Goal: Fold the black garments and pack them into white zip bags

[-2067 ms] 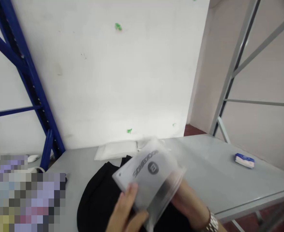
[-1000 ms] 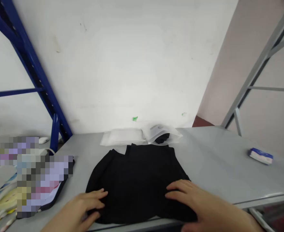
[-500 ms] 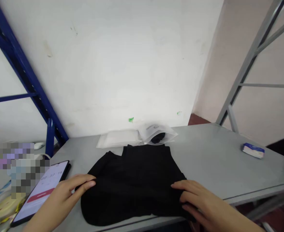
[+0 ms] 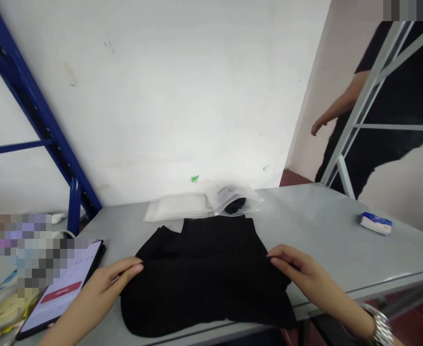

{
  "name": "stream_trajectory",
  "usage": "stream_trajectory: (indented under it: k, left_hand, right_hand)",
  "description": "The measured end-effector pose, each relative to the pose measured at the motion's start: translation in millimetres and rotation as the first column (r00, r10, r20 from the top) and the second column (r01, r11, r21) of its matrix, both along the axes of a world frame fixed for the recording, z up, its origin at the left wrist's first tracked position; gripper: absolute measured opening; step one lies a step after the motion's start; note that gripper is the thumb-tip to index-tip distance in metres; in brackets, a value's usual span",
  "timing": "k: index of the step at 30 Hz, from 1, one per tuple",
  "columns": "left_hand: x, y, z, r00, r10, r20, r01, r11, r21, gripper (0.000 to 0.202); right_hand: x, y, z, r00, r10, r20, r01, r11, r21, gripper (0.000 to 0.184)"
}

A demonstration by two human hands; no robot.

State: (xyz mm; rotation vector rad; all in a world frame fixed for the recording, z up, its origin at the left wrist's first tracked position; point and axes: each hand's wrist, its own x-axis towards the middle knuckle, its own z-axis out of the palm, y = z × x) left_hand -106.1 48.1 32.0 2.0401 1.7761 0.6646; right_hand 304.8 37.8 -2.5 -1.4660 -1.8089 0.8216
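A black garment (image 4: 207, 276) lies spread on the grey table, its near edge reaching the table's front edge. My left hand (image 4: 115, 283) pinches its left side between thumb and fingers. On the opposite side my right hand (image 4: 297, 269) pinches the garment's right edge, thumb and fingertips together. Just beyond the cloth, a frosted zip bag (image 4: 225, 194) gapes open with something black inside. White flat packs (image 4: 178, 206) lie beside that bag on its left.
A phone (image 4: 63, 288) with a lit screen lies left of my left hand, near pixelated clutter. A tissue pack (image 4: 376, 223) sits on the right of the table (image 4: 326, 230). Behind the grey frame (image 4: 368, 101) stands a person in dark clothes (image 4: 394, 110).
My right hand has moved up and slightly right along the garment's edge, pinching it there; its wristwatch now shows. A person has come into view at the right. My left hand barely moved.
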Motion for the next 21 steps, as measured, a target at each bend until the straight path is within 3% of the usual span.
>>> stream_trajectory:
  k: [3,6,9,12,17,21]
  left_hand:
    - [13,23,1.5,0.977,0.044,-0.208,-0.038,0.999,0.030,0.034]
    - [36,46,9.6,0.937,0.023,-0.349,0.003,0.997,0.075,0.025]
    - [67,65,16.8,0.936,-0.108,-0.336,0.152,0.982,0.108,0.030]
    - [97,85,11.3,0.913,-0.255,-0.318,0.301,0.948,0.103,0.030]
    - [117,109,-9.2,0.914,-0.249,-0.321,0.312,0.936,0.163,0.031]
    - [117,92,1.2,0.923,-0.248,-0.292,0.321,0.917,0.236,0.027]
  right_hand:
    - [-3,28,-5.1,0.986,-0.081,0.147,0.072,0.995,0.062,0.023]
    - [-4,63,-1.7,0.940,-0.090,0.330,0.032,0.984,0.177,0.020]
    - [-6,96,5.0,0.932,-0.030,0.360,-0.064,0.967,0.246,0.022]
    - [-13,117,4.4,0.934,-0.025,0.356,-0.073,0.963,0.260,0.027]
    - [-20,122,0.3,0.946,-0.075,0.314,-0.035,0.944,0.328,0.017]
    - [-10,100,15.3,0.970,-0.061,0.236,-0.038,0.919,0.393,0.013]
